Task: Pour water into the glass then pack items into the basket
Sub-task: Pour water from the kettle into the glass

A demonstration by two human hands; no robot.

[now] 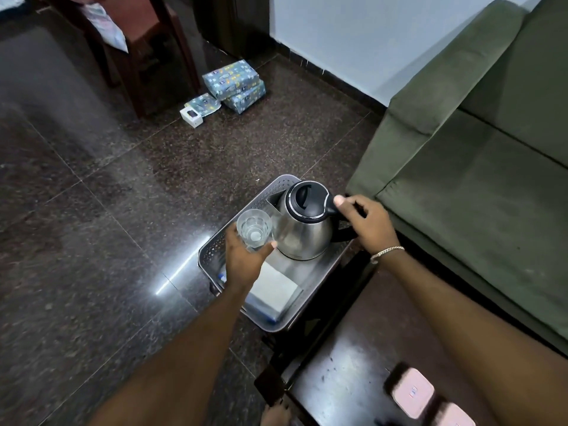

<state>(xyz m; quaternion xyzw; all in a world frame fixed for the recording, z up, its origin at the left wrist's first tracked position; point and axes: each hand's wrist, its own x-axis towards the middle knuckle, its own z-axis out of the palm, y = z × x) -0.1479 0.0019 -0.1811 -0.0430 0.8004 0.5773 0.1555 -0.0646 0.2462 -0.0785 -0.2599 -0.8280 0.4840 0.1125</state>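
Observation:
A grey perforated basket [212, 249] stands on the dark floor beside a dark table. Inside it stands a steel kettle [302, 233] with a black lid. My right hand [367, 221] grips the kettle's black handle, thumb near the lid. My left hand [246, 261] holds a clear glass [254, 230] upright over the basket, just left of the kettle. A white box [273, 290] lies in the basket's near end, partly under my left wrist.
A green sofa [479, 167] fills the right side. A dark table [353, 379] at the lower right bears two pink objects [413, 392]. Wrapped parcels [233, 84] and a small white box [192, 115] lie on the floor by a wooden chair [129, 56].

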